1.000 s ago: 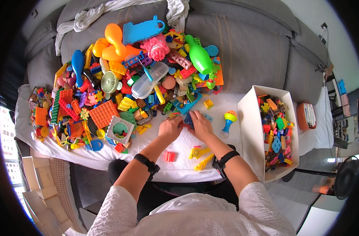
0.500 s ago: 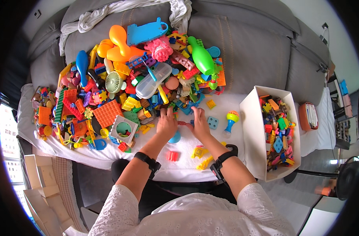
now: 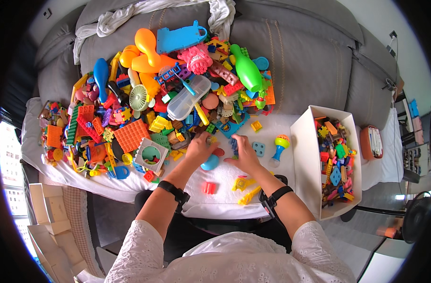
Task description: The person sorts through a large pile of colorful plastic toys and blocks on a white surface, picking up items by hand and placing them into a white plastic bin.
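Note:
My left hand point(image 3: 200, 148) is closed at the front edge of the toy heap, its fingertips round something small that I cannot make out. Just beside it lie a dark red oval piece point(image 3: 218, 152) and a light blue rounded piece point(image 3: 209, 163). My right hand point(image 3: 244, 154), to the right, has its fingers on a small blue toy piece point(image 3: 234, 143), which they partly hide. A flat light blue block with holes point(image 3: 258, 149) rests to the right of that hand. Nearer me are a red block point(image 3: 209, 188) and yellow toy pieces point(image 3: 243, 185).
A large toy heap point(image 3: 133, 137) covers the left and middle of the white cloth. A white box point(image 3: 302, 141) of small toys stands at right, with a blue and yellow rattle-like toy point(image 3: 279, 149) before it. The grey sofa back point(image 3: 309, 66) rises behind.
My hands have moved apart. The red piece that was between them now lies by my left hand, and my right fingers are on the blue piece. The whole view has shifted slightly.

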{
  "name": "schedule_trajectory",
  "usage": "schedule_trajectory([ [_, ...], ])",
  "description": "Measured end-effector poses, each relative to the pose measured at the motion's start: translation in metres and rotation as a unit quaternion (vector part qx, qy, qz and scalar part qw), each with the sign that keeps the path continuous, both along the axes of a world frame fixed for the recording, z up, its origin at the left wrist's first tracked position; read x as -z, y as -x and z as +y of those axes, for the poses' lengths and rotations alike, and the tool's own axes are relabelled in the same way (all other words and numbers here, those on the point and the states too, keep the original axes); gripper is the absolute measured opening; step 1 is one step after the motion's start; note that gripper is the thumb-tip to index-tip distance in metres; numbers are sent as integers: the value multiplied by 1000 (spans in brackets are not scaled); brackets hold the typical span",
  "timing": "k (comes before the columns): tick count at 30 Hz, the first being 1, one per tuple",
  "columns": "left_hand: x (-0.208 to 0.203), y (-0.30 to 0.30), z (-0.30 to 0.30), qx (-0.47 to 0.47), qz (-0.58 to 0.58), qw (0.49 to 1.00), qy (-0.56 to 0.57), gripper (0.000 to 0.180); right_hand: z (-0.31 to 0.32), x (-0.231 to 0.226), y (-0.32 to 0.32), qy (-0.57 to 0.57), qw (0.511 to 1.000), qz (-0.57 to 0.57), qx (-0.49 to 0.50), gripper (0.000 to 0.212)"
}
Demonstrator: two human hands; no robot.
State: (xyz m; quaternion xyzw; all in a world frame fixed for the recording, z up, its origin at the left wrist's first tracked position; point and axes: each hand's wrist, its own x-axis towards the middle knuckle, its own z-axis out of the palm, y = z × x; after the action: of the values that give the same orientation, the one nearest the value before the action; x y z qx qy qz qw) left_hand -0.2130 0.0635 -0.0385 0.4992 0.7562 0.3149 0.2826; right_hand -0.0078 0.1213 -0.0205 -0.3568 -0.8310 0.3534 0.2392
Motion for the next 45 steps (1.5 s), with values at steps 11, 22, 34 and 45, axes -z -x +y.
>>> schedule_trajectory([
  [11,-9,-21,-3,132,131,978,92,89,-21,3,9,-82,985,-153,-7,62],
  [22,-2,-65,-22,140,162,971,106,48,-30,13,10,-61,950,-296,74,49],
  [34,17,-44,-10,201,55,978,-14,15,-17,21,-21,-47,995,-76,-50,32],
  [45,-48,-51,-19,-42,-653,753,70,13,-19,-15,-32,302,938,99,140,24],
])
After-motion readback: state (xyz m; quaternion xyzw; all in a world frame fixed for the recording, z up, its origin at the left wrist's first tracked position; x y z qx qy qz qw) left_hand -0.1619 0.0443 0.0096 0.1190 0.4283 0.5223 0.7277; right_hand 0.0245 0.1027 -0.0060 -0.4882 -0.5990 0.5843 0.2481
